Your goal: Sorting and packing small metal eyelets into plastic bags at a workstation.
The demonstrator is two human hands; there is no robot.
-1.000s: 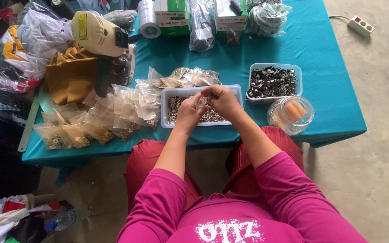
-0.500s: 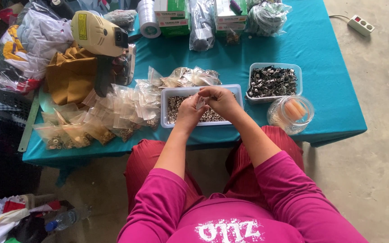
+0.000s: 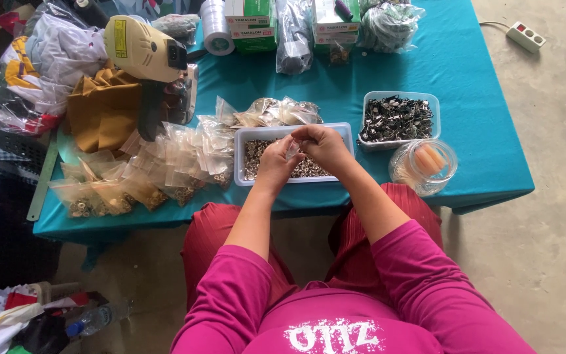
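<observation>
While both hands meet over the white tray of brass eyelets (image 3: 309, 172), left hand (image 3: 275, 161) and right hand (image 3: 324, 144) pinch a small clear bag (image 3: 293, 150); a heap of filled bags (image 3: 132, 187) sits left, tray still well stocked, so plenty left

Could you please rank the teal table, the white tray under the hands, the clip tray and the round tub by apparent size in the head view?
1. Table
2. White tray
3. Clip tray
4. Round tub, close to the clip tray.
</observation>
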